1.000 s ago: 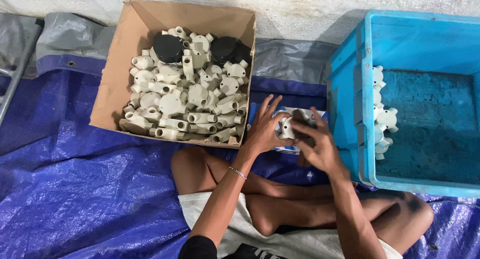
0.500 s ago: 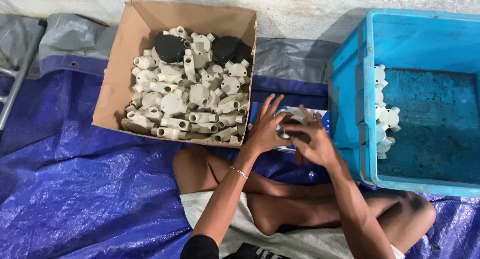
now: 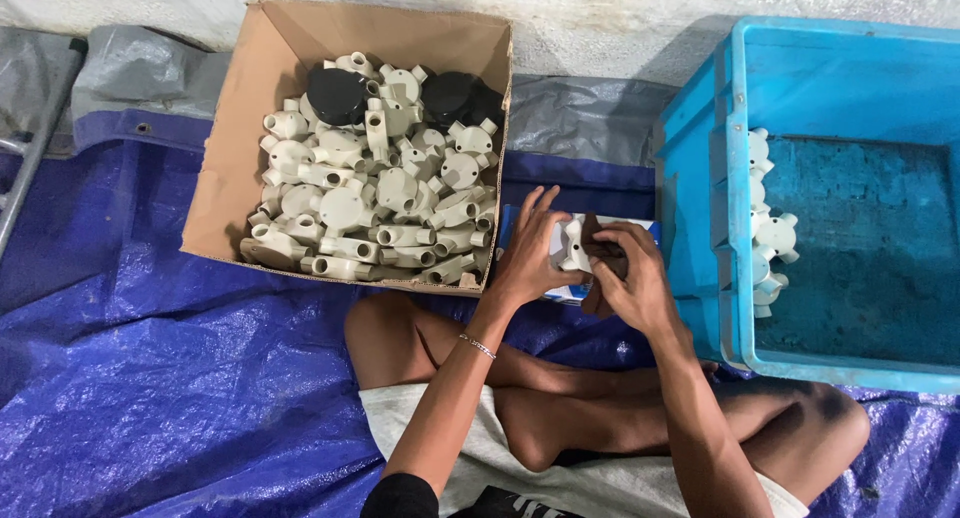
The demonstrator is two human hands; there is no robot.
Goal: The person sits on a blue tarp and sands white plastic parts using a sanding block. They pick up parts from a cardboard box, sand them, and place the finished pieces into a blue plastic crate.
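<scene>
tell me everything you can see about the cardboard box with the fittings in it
The cardboard box is plain brown and open-topped, its flaps folded outward. It sits on the blue tarp, its far edge close to the pale wall. It is heaped nearly full with cream plastic conduit fittings, round bodies with short tube outlets, plus two black round pieces near the back. Its near right corner lies close to the left hand, apparently not touching. The walls look slightly creased.

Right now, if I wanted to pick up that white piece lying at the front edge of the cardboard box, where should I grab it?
Probably by its tube end. The cream pipe fitting lies on its side at the near edge of the cardboard box, its short tube pointing left. Come from above, on the person's side, and pinch across the tube; the other fittings crowd it from behind.
</scene>
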